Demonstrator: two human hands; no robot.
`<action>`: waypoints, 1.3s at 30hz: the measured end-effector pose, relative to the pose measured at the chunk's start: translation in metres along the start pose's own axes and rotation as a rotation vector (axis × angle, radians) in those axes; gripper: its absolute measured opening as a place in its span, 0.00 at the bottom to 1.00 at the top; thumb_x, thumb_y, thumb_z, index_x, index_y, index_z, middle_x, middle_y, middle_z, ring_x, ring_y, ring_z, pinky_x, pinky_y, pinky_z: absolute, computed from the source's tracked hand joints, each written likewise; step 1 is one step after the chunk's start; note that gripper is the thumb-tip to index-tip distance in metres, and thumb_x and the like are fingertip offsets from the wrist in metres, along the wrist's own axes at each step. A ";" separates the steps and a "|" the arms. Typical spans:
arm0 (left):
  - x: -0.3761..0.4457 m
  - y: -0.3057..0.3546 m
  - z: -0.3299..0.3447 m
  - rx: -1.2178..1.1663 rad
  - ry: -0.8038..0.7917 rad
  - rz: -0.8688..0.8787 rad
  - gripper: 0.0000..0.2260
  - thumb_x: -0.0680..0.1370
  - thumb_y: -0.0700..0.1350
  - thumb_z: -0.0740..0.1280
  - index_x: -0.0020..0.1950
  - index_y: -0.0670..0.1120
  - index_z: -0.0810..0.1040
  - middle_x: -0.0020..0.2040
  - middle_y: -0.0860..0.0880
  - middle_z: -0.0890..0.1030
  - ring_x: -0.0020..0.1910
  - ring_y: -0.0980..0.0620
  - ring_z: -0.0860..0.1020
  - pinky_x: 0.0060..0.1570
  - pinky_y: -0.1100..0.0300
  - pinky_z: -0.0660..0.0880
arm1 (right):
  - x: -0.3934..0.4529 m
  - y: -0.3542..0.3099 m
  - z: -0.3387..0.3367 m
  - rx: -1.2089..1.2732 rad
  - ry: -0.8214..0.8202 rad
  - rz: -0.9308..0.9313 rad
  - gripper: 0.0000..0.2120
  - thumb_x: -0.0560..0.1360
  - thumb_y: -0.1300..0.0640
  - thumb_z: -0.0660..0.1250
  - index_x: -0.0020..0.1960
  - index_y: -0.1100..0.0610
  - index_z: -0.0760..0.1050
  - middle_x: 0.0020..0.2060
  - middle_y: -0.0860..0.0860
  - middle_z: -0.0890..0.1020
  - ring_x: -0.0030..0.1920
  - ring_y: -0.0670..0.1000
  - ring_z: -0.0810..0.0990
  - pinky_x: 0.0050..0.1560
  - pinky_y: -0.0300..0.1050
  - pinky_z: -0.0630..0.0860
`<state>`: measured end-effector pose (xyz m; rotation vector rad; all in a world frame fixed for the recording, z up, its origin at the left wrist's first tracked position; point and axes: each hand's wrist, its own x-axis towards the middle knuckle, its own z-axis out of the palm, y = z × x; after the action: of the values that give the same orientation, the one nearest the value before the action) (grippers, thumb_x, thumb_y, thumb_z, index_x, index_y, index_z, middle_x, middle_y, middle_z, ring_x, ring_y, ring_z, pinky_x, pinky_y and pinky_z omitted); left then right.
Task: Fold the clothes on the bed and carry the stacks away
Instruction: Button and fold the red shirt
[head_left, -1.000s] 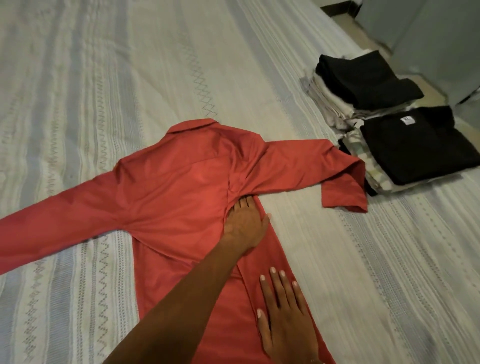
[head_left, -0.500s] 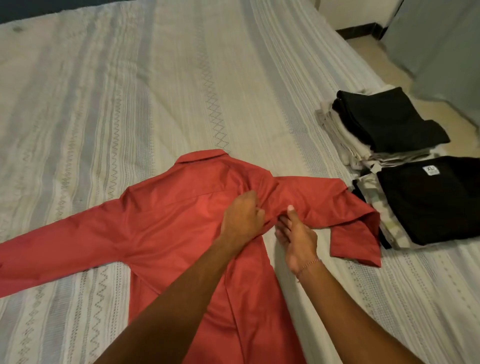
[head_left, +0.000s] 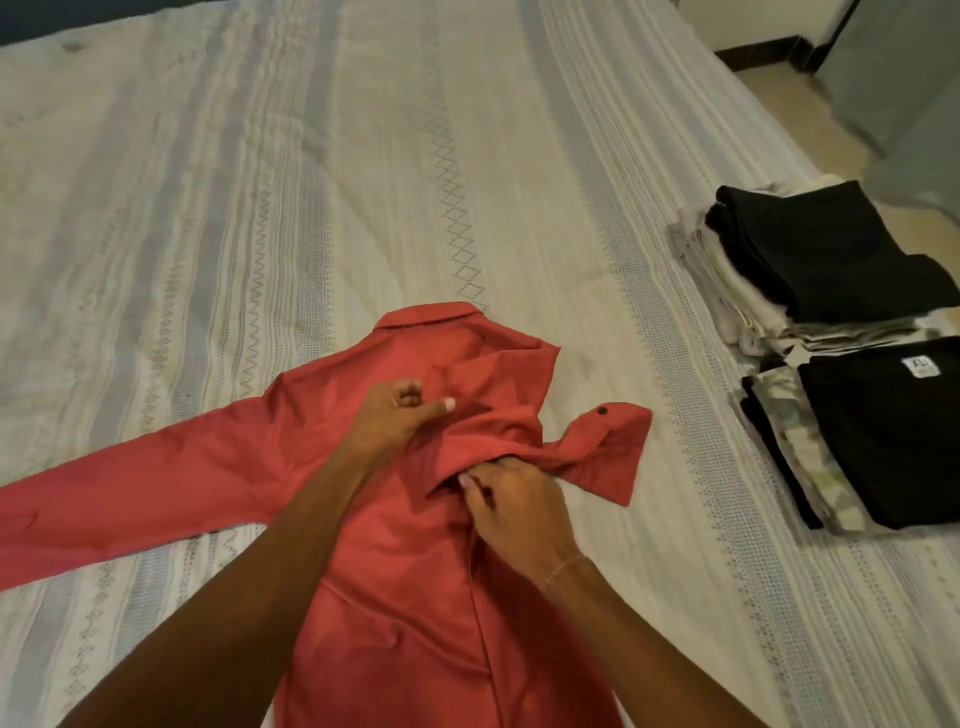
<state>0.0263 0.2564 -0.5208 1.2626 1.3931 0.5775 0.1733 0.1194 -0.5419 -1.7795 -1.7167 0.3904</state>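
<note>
Bed (head_left: 467, 156) carrying striped cover. Red shirt (head_left: 395, 597) lying back-up mid-bed, one sleeve stretching out flat. Two folded stacks (head_left: 857, 364) sitting near far edge. Left hand (head_left: 395, 415) curling, pressing shirt. Right hand (head_left: 514, 499) pinching bunched sleeve fabric.

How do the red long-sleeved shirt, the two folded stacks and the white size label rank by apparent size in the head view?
1. Red long-sleeved shirt
2. Far folded stack and near folded stack: alike, unranked
3. White size label
</note>
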 end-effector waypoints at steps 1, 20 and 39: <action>0.003 -0.010 -0.005 0.086 0.007 0.038 0.25 0.70 0.50 0.79 0.51 0.30 0.80 0.40 0.45 0.79 0.39 0.50 0.75 0.40 0.55 0.72 | -0.002 0.003 -0.009 0.006 0.157 0.034 0.11 0.78 0.46 0.68 0.41 0.51 0.80 0.36 0.47 0.81 0.36 0.50 0.79 0.36 0.44 0.74; 0.002 -0.025 -0.079 0.311 0.309 -0.012 0.18 0.79 0.41 0.68 0.31 0.47 0.67 0.28 0.49 0.66 0.29 0.53 0.64 0.32 0.58 0.62 | 0.012 -0.094 -0.004 0.606 -0.605 0.016 0.24 0.76 0.46 0.73 0.70 0.47 0.75 0.67 0.43 0.79 0.64 0.38 0.77 0.64 0.40 0.76; 0.094 0.030 0.055 0.774 -0.035 0.377 0.29 0.71 0.63 0.70 0.66 0.47 0.76 0.61 0.49 0.78 0.59 0.49 0.75 0.59 0.49 0.75 | 0.059 0.048 0.062 -0.043 -0.053 0.175 0.26 0.84 0.50 0.53 0.80 0.58 0.60 0.76 0.58 0.67 0.75 0.57 0.67 0.73 0.54 0.69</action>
<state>0.1045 0.3340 -0.5458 2.1719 1.4039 0.2506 0.1800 0.1936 -0.6061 -1.9739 -1.6217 0.4820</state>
